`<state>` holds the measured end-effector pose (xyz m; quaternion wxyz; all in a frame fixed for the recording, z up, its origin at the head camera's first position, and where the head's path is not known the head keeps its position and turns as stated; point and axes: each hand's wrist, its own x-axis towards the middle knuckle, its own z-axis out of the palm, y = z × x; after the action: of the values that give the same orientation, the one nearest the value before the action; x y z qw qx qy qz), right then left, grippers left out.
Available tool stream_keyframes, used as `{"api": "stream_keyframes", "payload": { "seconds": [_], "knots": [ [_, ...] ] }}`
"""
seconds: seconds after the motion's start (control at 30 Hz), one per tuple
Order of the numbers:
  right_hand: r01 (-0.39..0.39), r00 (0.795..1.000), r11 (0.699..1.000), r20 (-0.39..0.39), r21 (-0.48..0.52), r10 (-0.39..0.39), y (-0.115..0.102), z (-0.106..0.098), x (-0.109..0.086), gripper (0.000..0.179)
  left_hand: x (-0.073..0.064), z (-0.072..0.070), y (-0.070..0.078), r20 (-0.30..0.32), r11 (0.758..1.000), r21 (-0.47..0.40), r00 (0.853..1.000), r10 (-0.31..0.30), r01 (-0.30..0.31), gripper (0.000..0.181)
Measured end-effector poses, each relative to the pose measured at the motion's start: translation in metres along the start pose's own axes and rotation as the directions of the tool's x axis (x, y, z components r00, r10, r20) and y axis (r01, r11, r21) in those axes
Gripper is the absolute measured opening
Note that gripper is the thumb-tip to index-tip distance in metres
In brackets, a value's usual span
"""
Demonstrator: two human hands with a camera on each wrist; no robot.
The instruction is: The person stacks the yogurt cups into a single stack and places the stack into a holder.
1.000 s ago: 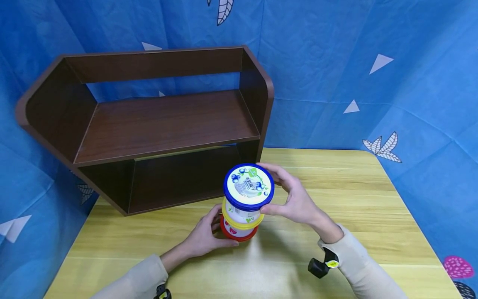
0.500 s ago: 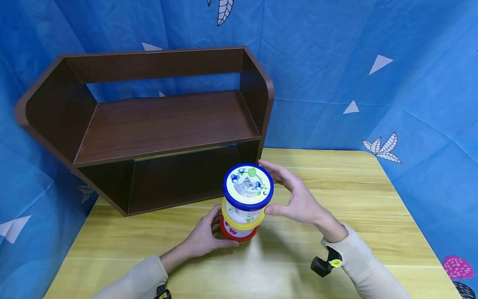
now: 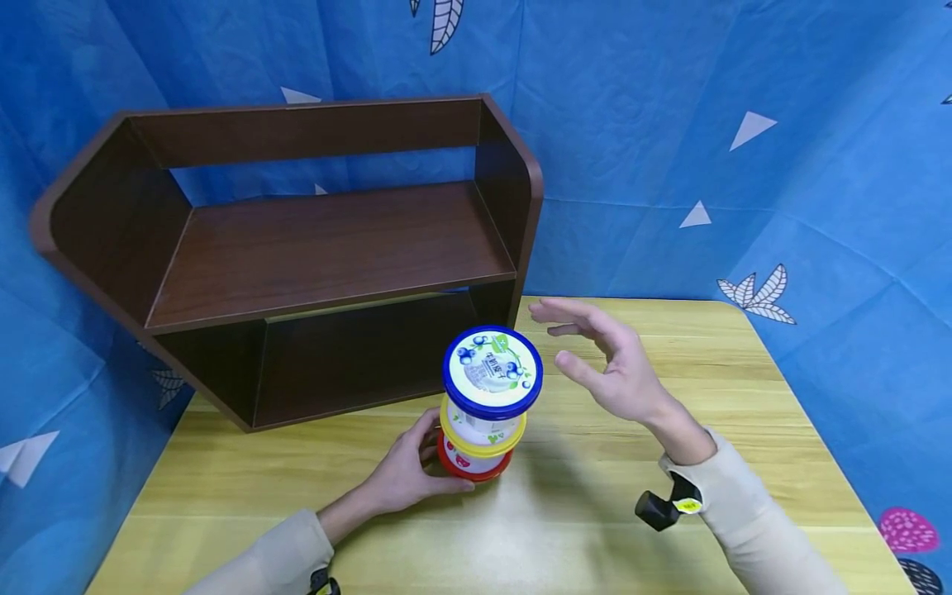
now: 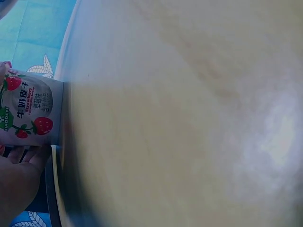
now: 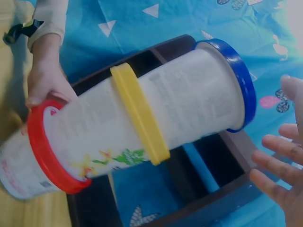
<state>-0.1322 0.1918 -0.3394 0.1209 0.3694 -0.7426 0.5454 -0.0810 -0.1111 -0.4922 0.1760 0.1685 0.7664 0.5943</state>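
Three round paper tubs stand stacked upright on the table. On top is the blue-lidded tub point(image 3: 492, 372), its white lid face printed with blueberries. Below it sits the yellow-lidded tub point(image 3: 487, 430), and at the bottom the red-lidded tub point(image 3: 476, 474), whose strawberry print shows in the left wrist view. My left hand point(image 3: 402, 473) grips the bottom tub from the left, thumb at the front and fingers partly hidden behind it. To the right of the blue lid, my right hand point(image 3: 613, 368) hangs apart from the stack with its fingers spread and nothing in them.
A dark brown two-tier shelf point(image 3: 335, 248) stands behind and left of the stack, close to it. The light wooden table point(image 3: 706, 388) reaches rightward to its edge. Blue patterned cloth point(image 3: 632, 124) hangs behind and at both sides.
My right hand has let go of the blue-lidded tub and drawn away up and to the right, its fingers opening. The left hand and the stack have stayed in place.
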Motion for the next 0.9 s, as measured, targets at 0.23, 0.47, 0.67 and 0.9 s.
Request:
{"api": "stream_keyframes", "payload": {
  "seconds": [0.23,0.47,0.67,0.9],
  "knots": [
    [0.126,0.982,0.990,-0.135,-0.065,-0.134,-0.004,-0.012,0.018,0.037,0.000,0.000,0.000,0.002,1.000,0.001,1.000,-0.002,0.002,0.089],
    [0.176,0.959,0.978,-0.203,-0.116,-0.197,-0.006,-0.018,0.038,0.032,0.000,0.000,0.000,-0.002,1.000,-0.005,1.000,-0.007,0.007,0.090],
    [0.234,0.935,0.961,-0.239,-0.145,-0.263,-0.004,-0.020,0.058,0.041,0.000,0.001,0.000,-0.010,1.000,-0.003,1.000,-0.009,0.009,0.090],
    [0.295,0.899,0.936,-0.276,-0.193,-0.341,-0.001,-0.022,0.080,0.035,0.000,0.000,-0.002,-0.008,1.000,0.005,1.000,0.002,-0.002,0.090]
  ]
}}
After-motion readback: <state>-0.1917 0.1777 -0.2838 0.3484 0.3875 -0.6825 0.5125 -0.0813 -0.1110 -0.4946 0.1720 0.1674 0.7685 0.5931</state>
